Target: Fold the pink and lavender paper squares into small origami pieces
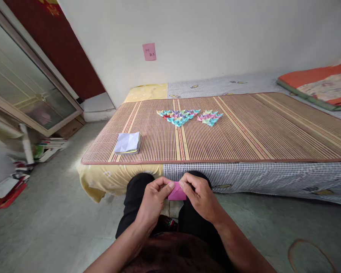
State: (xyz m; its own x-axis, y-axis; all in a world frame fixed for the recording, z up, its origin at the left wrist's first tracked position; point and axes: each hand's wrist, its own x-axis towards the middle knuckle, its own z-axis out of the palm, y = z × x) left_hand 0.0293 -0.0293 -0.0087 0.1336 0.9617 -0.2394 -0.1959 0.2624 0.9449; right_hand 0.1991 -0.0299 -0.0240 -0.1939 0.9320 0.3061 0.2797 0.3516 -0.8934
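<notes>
A small pink folded paper [176, 192] is held over my knees, in front of the bed's edge. My left hand [152, 201] pinches its left side, fingers closed on it. On its right side my right hand [200, 195] pinches it too, fingertips pressed on the top fold. Farther away on the bamboo mat [244, 132] lie two flat groups of folded paper pieces: a large multicoloured triangle [178, 116] and a smaller one [210, 117]. A stack of square paper sheets [127, 143] sits at the mat's front left.
The bed [267, 176] has a checked sheet and a yellow cover [108, 178] at its left corner. Folded orange bedding [321, 86] lies at the far right. Books and papers [48, 147] clutter the floor at left beside a glass door [22, 83]. A pink note [149, 51] sticks on the wall.
</notes>
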